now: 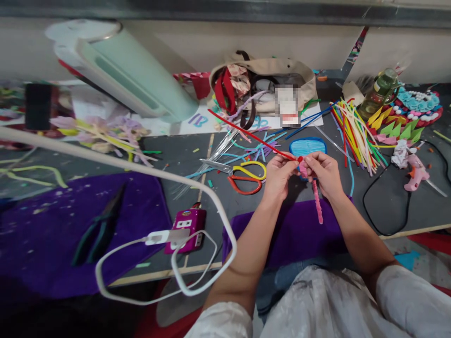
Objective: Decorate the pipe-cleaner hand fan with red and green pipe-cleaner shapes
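Between my two hands I hold fuzzy pipe cleaners. My left hand [278, 174] pinches a long red pipe cleaner [246, 133], whose free end reaches up and to the left. My right hand [324, 172] is closed on a pink pipe cleaner [318, 203], with its tail hanging down below the fingers. Red and pink meet at my fingertips; the exact join is too small to make out. Just behind the hands lies a blue pipe-cleaner panel [307, 146] with a darker blue rim. Scissors [243, 173] with yellow and orange handles rest left of my left hand.
Loose pipe cleaners [355, 134] are bundled at right, near a pink glue gun [417, 173] with a black cord and a green bottle [382, 91]. A canvas bag [303, 75] stands behind. Leftward are a purple socket block [186, 227], white cable [225, 225], pliers [102, 225] and a pale green cylinder [141, 70].
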Motion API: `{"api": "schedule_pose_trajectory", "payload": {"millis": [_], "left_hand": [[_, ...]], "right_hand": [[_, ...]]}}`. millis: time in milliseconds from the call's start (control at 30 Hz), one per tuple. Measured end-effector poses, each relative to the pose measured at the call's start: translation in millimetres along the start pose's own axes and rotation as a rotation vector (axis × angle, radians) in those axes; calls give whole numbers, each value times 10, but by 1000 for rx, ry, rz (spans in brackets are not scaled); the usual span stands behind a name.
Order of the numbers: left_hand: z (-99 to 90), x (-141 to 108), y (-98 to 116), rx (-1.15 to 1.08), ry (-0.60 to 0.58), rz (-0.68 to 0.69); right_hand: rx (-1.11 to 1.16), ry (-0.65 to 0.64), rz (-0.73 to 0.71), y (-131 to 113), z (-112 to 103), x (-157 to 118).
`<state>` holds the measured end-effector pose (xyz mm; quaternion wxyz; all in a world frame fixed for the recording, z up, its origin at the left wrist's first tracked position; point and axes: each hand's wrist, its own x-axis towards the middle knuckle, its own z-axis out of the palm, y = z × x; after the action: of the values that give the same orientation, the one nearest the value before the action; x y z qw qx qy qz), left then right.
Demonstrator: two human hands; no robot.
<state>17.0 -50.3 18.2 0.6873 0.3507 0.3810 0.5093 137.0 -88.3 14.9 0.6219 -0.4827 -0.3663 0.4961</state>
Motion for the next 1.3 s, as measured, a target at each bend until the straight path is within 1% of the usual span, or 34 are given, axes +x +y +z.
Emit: {"api": "schedule_pose_trajectory", "payload": {"millis": [100, 233, 367, 500, 600, 833, 1100, 1300], "left_hand": [[13, -21, -6, 47, -5, 7], [9, -37, 3, 109, -51, 27], [-28, -31, 38, 191, -74, 43], [-64, -31, 105, 247, -140, 44], [-73, -36, 148, 268, -170, 83], [-118, -27, 129, 339, -187, 119], [-140, -15, 125, 341, -167, 100], [-135, -19, 104, 339, -176, 103]], "right_hand": [[-45, -8, 14, -3, 18, -18], [-101, 0, 6, -25, 7, -17], [-156, -40, -41, -47, -50, 6], [-212, -72, -107, -58, -108, 32], [-254, -88, -105, -74, -120, 38], [-298, -94, -82, -133, -90, 18], [-313, -146, -77, -107, -99, 25], [-297, -122, -71, -98, -99, 26]]}}
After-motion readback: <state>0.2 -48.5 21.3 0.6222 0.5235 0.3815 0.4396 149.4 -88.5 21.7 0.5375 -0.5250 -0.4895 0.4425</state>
